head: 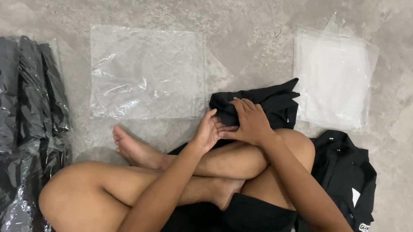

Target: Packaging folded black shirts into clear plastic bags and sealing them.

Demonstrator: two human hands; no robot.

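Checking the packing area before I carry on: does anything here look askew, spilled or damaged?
Nothing looks damaged or spilled. The clear bag lies flat but wrinkled, and the black garment under the right hand and left hand is bunched, not flat.

Folded black garment (270,105) on floor

An empty bag (146,73) lies left of the folded garment (265,104).

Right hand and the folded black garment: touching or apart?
Touching. The head view shows the right hand lying flat on the folded black garment, fingers pressed into it.
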